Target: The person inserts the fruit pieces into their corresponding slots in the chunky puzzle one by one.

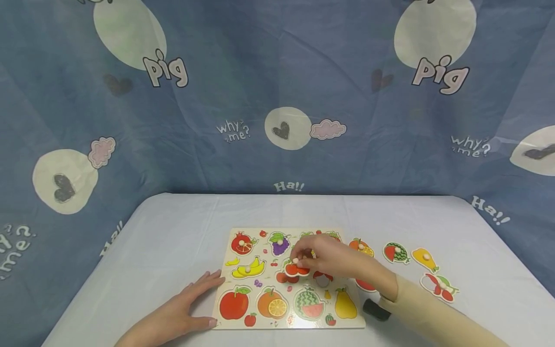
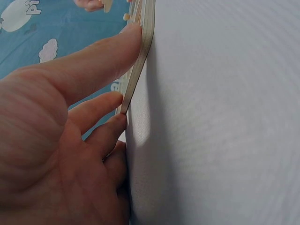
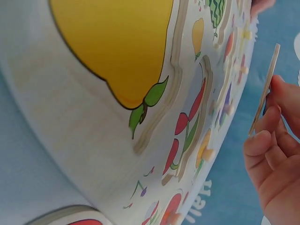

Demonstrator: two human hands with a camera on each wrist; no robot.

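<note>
In the head view my right hand [image 1: 331,255] pinches a cherry puzzle piece [image 1: 297,269] near its pale knob, over the middle of a wooden fruit puzzle board [image 1: 226,283]. The right wrist view shows this piece [image 3: 266,89] edge-on at the fingertips, raised off the board. Printed cherries [image 1: 286,278] show just below it. My left hand [image 1: 178,308] lies at the board's left side, thumb at the near corner and fingertips further up the edge. Seen from the left wrist, the thumb [image 2: 108,58] and extended fingers touch the board's edge [image 2: 137,75].
Knobbed pomegranate [image 1: 243,244], grape [image 1: 279,245] and banana [image 1: 249,268] pieces sit in the board. Right of it lie orange [image 1: 362,246], watermelon [image 1: 395,252], pear [image 1: 426,259] and red-and-green [image 1: 440,287] pieces. A red piece [image 1: 365,285] is partly under the right forearm, near a black object [image 1: 376,310].
</note>
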